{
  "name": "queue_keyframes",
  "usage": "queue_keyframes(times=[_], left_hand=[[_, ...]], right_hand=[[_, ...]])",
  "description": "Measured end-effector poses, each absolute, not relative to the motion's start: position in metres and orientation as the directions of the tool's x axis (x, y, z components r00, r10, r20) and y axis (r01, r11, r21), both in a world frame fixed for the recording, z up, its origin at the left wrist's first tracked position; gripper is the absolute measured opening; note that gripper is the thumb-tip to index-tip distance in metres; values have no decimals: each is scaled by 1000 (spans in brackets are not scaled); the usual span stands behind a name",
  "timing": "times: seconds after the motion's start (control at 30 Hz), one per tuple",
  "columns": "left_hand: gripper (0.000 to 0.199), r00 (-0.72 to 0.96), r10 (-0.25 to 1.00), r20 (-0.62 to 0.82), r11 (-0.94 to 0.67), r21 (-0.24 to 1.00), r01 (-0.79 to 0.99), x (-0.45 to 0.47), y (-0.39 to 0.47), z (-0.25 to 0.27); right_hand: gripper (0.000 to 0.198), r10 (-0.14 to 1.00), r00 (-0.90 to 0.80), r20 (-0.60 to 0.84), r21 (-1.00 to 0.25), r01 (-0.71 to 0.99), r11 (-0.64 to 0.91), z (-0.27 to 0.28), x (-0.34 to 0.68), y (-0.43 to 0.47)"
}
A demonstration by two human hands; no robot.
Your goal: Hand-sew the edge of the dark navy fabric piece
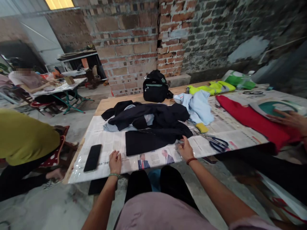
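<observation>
A dark garment (pixel 153 140) lies on the newspaper-covered table (pixel 107 137), its front end spread flat between my hands. My left hand (pixel 115 162) rests at the table's near edge with its fingers curled together; anything in them is too small to make out. At the garment's right end, my right hand (pixel 185 150) has its fingers bent in, close to the dark cloth. Something small and shiny shows by these fingertips, but I cannot tell what it is. Scissors (pixel 217 143) with dark handles lie right of that hand, beside a yellow sponge-like block (pixel 201 128).
A phone (pixel 92 157) lies left of my left hand. Behind are a black bag (pixel 155 87), light blue cloth (pixel 198 107) and a yellow vest (pixel 212 88). Another person's hand (pixel 285 116) is at the right, near red cloth (pixel 244 118). A person in yellow-green (pixel 26 137) sits left.
</observation>
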State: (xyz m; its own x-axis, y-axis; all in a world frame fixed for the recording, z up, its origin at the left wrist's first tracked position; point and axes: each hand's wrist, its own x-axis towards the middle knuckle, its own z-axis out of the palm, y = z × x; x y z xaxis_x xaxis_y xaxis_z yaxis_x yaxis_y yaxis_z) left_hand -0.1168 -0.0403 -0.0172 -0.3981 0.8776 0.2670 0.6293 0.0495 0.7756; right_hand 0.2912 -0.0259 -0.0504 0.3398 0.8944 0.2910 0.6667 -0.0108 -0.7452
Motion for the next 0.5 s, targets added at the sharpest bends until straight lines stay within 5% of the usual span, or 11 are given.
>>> queue_keyframes(times=[0.23,0.4,0.5], left_hand=[[22,-320,865,387,-71,725,685,-118,4,6],[24,-87,850,520,-208,483,851,-81,75,61],[28,26,877,480,-178,274,945,-46,113,88]], right_hand=[[45,948,161,273,-272,959,-84,-44,270,-28],[41,962,145,231,-183,978,-104,-39,265,-29],[41,966,142,218,-168,980,-106,-39,266,-27]])
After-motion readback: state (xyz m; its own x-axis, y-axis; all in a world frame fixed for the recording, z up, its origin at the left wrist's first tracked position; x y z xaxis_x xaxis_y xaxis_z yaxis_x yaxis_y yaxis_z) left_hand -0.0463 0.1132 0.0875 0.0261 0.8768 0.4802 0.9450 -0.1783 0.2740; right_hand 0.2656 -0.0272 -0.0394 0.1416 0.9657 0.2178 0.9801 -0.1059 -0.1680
